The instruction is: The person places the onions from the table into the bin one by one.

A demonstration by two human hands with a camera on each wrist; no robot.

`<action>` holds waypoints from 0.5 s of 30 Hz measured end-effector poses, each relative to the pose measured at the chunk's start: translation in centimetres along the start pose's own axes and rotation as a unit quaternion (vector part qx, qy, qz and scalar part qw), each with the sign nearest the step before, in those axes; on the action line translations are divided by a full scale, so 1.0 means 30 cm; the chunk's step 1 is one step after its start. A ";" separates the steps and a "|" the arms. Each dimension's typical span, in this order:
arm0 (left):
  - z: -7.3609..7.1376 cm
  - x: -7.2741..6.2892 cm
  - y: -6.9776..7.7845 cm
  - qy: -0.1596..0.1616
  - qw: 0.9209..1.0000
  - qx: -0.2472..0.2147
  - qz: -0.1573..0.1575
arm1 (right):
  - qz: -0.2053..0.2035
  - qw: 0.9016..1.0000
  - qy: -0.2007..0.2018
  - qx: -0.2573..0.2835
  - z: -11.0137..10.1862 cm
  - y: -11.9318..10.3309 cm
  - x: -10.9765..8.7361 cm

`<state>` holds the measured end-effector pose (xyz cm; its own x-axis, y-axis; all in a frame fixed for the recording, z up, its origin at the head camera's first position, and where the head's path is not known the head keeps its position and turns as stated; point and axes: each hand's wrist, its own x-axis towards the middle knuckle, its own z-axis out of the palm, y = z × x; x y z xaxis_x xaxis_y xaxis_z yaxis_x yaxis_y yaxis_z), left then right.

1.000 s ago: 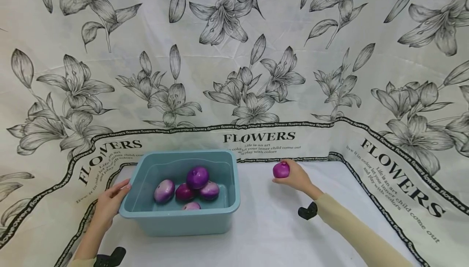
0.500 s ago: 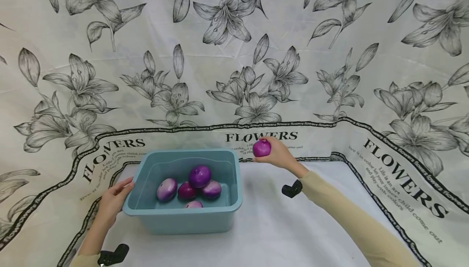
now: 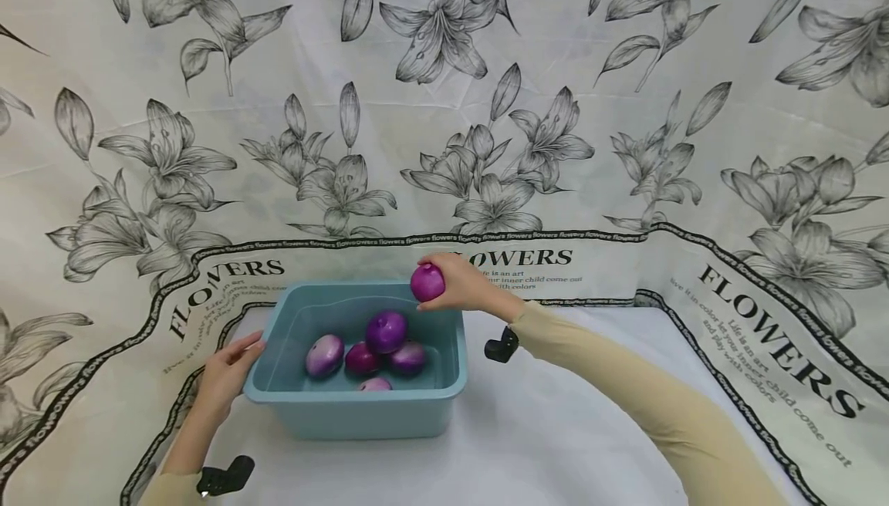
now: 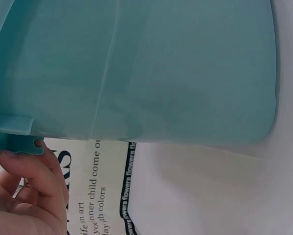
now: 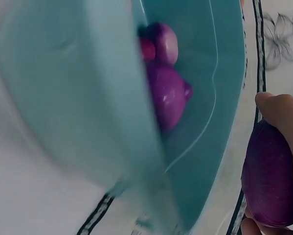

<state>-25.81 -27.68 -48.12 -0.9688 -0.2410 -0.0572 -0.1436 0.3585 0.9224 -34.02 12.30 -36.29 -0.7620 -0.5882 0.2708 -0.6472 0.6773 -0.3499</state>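
Note:
A pale blue-green plastic bin [image 3: 368, 417] stands on the white cloth and holds several purple onions [image 3: 386, 332], some darker, some streaked pale. At the bin's left end my left hand [image 3: 225, 375] holds the rim; the left wrist view shows its fingers [image 4: 33, 169] curled beneath the lip. Thumb and fingers of my right hand [image 3: 464, 284] grip another purple onion [image 3: 427, 282], held up over the bin's back right corner. This onion [image 5: 271, 176] fills the hand at the right edge of the right wrist view. The bottom of the bin is partly hidden behind its front wall.
Behind the bin hangs a white curtain [image 3: 444, 166] printed with grey lilies and lettering, which also borders the table at both sides. A white cloth [image 3: 556, 421] covers the tabletop. Black camera mounts [image 3: 501, 345] are strapped at both wrists.
My right hand has carried its onion leftward and up, from above the cloth to over the bin's corner. The left hand keeps its place on the rim, and the head view has turned slightly left.

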 end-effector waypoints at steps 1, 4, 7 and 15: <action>0.000 0.006 -0.007 0.002 1.000 0.002 0.000 | -0.013 1.000 -0.005 0.001 0.007 -0.023 0.016; -0.002 0.005 -0.002 0.009 1.000 -0.002 0.006 | -0.039 0.999 -0.022 -0.012 0.039 -0.082 0.064; 0.001 -0.011 0.014 0.013 1.000 -0.002 0.011 | -0.056 0.997 -0.038 -0.034 0.085 -0.126 0.107; 0.004 -0.087 0.111 0.003 1.000 0.017 0.004 | -0.073 0.990 -0.094 -0.074 0.223 -0.199 0.187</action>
<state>-23.79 -25.76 -44.96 -0.9688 -0.2432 -0.0478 -0.1428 0.3903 0.9096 -34.27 2.01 -38.68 -0.6507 -0.7477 0.1326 -0.7576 0.6272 -0.1807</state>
